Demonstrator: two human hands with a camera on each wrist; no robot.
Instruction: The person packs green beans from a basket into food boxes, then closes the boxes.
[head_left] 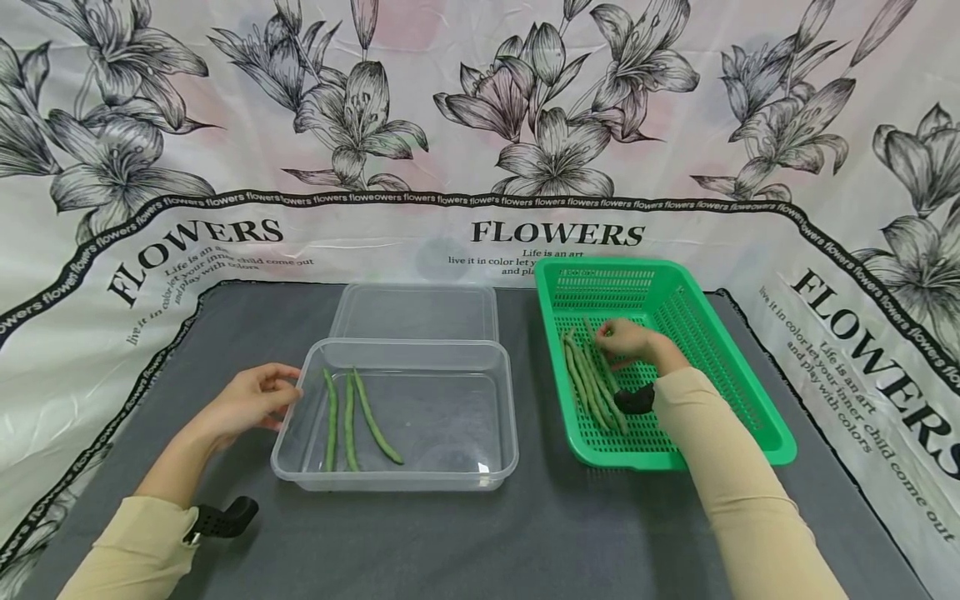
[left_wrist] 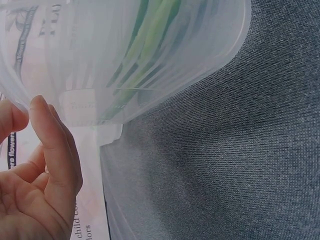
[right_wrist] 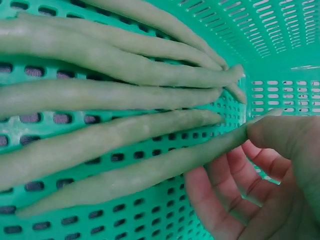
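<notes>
A clear plastic container (head_left: 465,482) stands left of centre in the head view, with three green beans (head_left: 377,429) lying in its left half. My left hand (head_left: 251,402) pinches the container's left rim between thumb and fingertips; in the left wrist view that rim runs between the thumb and forefinger (left_wrist: 46,122). To the right, my right hand (head_left: 636,342) reaches into a green slotted basket (head_left: 622,457). Thumb and fingers there pinch one end of a green bean (right_wrist: 125,182). Several other green beans (right_wrist: 165,75) lie beside it on the basket floor.
Behind the container lies a clear lid (head_left: 416,312), flat on the grey cloth (head_left: 450,542). A white flower-printed sheet (head_left: 390,242) rises behind the cloth and borders it on both sides. The basket's raised walls surround my right hand.
</notes>
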